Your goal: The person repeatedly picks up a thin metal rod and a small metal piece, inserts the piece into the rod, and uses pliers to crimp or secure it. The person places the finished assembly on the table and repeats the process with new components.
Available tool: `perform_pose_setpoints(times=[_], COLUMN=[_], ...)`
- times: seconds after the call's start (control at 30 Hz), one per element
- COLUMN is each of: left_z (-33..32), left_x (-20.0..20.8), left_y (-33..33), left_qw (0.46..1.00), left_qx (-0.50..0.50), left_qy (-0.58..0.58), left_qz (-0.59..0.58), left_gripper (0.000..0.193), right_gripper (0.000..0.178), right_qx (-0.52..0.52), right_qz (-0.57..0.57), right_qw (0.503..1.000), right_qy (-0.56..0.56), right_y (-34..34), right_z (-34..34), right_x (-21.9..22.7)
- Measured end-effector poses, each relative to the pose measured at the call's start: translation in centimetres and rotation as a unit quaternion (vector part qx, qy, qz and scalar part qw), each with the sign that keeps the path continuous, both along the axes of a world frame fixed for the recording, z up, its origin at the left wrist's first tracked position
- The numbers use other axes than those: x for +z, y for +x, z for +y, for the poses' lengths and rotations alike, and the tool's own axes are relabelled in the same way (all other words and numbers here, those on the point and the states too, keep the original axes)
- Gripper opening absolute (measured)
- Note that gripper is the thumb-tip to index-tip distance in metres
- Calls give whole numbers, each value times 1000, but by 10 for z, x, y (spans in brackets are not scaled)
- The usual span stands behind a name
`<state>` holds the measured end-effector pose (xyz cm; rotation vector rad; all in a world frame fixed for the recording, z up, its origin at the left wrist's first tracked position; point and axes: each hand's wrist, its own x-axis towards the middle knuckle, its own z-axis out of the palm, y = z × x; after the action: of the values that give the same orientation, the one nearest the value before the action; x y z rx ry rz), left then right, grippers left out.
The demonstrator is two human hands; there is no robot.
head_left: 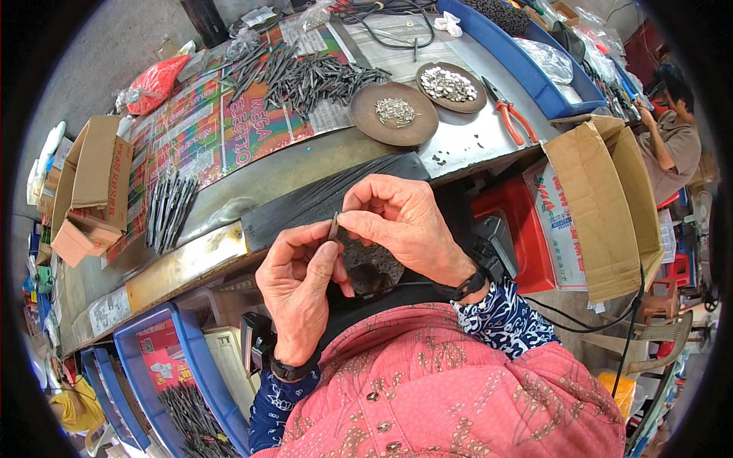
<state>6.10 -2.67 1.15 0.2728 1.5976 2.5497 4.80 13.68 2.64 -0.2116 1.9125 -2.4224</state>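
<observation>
Above the table's near edge, my left hand (pixel 296 286) pinches a small, slim, greyish-brown piece (pixel 334 227) between thumb and fingers. My right hand (pixel 408 229) meets it at the upper end, thumb and forefinger closed there; whether a tiny part sits between those fingertips is too small to tell. Just beyond lies a dark block (pixel 286 202) along the table edge. Farther off, a brown round dish (pixel 366 126) bears small metal pins, and a second brown dish (pixel 475 107) bears small silvery pieces. Red-handled pliers (pixel 509 118) lie to its right.
Slender black pieces (pixel 305 80) are heaped on the table, with a smaller bundle (pixel 170 212) at left. Cardboard boxes stand left (pixel 95 172) and right (pixel 588 221). Blue bins (pixel 137 359) sit below left; a long blue tray (pixel 508 49) lies far right. Another person (pixel 676 141) sits at right.
</observation>
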Motion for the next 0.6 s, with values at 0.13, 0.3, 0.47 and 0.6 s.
perform_pose_setpoints(times=[0.13,0.3,0.47,0.6], left_z=[0,1,2,2], left_x=[0,-1,-3,-5], left_y=[0,-1,-1,-2], left_qw=[1000,1000,1000,1000], left_qx=[5,6,11,11], left_qy=[-11,-9,-10,-13], left_qz=[4,2,2,7], left_gripper=[19,19,19,19], right_gripper=[8,8,8,7], right_qx=[-7,-17,-29,-48], right_qz=[11,23,36,77], right_qw=[1000,998,996,990], right_qy=[19,48,75,105], right_y=[0,0,0,1], right_z=[-1,-2,-2,-3], right_x=[0,0,1,1])
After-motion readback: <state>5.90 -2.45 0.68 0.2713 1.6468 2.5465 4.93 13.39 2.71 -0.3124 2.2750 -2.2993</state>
